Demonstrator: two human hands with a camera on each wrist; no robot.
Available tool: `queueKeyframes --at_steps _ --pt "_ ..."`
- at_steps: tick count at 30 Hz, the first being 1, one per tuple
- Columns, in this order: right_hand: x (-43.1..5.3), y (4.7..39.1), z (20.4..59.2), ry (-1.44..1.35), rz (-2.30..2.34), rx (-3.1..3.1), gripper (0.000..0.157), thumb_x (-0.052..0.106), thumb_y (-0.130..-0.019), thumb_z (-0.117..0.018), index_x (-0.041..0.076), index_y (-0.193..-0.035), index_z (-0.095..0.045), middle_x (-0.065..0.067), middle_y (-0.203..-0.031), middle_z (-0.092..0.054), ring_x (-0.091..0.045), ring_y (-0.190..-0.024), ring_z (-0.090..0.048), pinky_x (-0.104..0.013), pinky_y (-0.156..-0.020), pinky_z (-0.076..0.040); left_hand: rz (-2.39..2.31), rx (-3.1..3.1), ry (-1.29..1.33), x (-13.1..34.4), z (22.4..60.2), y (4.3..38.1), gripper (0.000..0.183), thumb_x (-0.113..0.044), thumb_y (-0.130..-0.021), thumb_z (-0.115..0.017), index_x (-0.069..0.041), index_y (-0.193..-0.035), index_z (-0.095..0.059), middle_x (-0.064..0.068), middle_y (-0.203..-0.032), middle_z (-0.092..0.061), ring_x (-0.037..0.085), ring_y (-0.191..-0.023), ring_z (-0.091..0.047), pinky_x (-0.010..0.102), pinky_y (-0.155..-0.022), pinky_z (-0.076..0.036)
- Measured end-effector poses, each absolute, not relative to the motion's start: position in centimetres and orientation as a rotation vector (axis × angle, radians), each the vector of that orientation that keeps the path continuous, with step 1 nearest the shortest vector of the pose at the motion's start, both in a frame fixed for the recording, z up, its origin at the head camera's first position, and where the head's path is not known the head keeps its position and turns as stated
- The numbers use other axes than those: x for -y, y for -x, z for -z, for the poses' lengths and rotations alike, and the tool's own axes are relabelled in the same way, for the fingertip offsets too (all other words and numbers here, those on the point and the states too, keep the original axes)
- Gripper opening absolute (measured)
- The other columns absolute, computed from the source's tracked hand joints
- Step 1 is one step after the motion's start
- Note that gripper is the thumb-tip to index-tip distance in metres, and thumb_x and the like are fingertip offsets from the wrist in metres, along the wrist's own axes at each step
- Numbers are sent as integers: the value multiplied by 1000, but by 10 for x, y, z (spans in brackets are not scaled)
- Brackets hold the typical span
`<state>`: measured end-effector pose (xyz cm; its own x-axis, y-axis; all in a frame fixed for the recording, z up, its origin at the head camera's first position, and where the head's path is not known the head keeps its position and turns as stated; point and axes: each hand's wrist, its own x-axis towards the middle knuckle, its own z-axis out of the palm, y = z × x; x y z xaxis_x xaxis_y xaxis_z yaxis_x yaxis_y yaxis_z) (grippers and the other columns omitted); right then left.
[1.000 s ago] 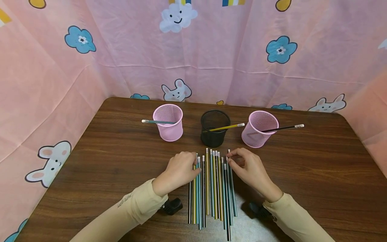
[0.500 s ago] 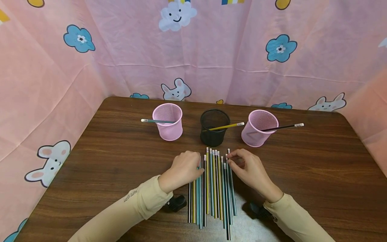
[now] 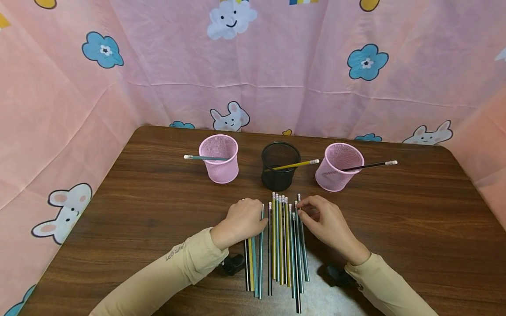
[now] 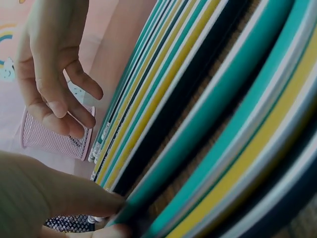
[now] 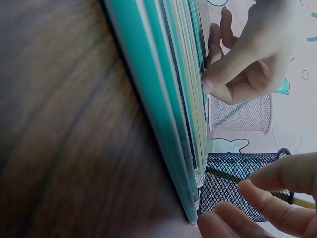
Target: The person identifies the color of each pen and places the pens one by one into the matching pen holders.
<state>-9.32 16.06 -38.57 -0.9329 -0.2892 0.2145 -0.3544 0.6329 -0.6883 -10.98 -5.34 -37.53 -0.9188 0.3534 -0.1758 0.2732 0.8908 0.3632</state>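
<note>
A row of striped pencils in teal, yellow and black (image 3: pixel 281 250) lies side by side on the table, eraser ends away from me. My left hand (image 3: pixel 244 221) is over the left part of the row. In the left wrist view its thumb and a finger pinch a teal pencil (image 4: pixel 181 144) near its far end. Several pencils lie left of that one, partly under the hand. My right hand (image 3: pixel 326 221) hovers by the eraser ends at the row's right side, fingers loosely bent and nothing between them. Whether its fingertips touch the rightmost pencils I cannot tell.
Behind the row stand three mesh cups: a pink one (image 3: pixel 222 173) with a teal pencil, a black one (image 3: pixel 278 180) with a yellow pencil, and another pink one (image 3: pixel 333 180) with a black pencil. A patterned pink cloth (image 3: pixel 284 66) hangs behind the wooden table (image 3: pixel 158 210).
My left hand has moved slightly right. A gap has opened between the teal pencil it pinches and the black one beside it, which has shifted right. The right hand has stayed nearly still.
</note>
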Motion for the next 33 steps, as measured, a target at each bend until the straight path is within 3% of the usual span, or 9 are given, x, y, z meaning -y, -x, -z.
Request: queueKeyframes --at_steps 7,12,20,28,33 --pt "-160 93 385 -555 -1192 2763 9 3 -85 -66 6 -94 -68 -3 -90 -66 -17 -79 -67 -24 -65 -55 -645 -2802 -409 55 376 109 51 -21 -84 -64 -17 -42 -36 -8 -40 -29 13 -42 -37 27 -38 -28" --pt "-160 93 385 -572 -1192 2754 9 3 -85 -66 5 -94 -68 -3 -91 -66 -17 -79 -67 -24 -65 -55 -794 -2804 -380 56 376 108 51 -24 -87 -61 -17 -44 -35 -9 -40 -26 10 -40 -30 24 -38 -23" --pt "-161 92 386 -570 -1161 2781 10 3 -84 -67 5 -94 -68 -2 -90 -67 -16 -78 -66 -25 -64 -54 -994 -2876 -398 62 364 108 32 -23 -88 -54 -13 -61 -41 -2 -53 -41 15 -48 -42 28 -44 -30" --pt "-161 92 386 -569 -1161 2795 10 3 -85 -66 5 -94 -68 -2 -90 -66 -16 -79 -67 -26 -64 -54 -1177 -2894 -397 71 344 108 20 -16 -86 -52 -10 -68 -44 -3 -50 -43 10 -43 -44 25 -45 -32" --pt "-162 92 386 -562 -1178 2793 10 3 -85 -66 6 -94 -68 -2 -91 -66 -15 -80 -67 -23 -64 -54 -1335 -2830 -369 81 329 109 11 -14 -87 -50 -7 -78 -48 0 -51 -55 8 -44 -58 25 -44 -41"
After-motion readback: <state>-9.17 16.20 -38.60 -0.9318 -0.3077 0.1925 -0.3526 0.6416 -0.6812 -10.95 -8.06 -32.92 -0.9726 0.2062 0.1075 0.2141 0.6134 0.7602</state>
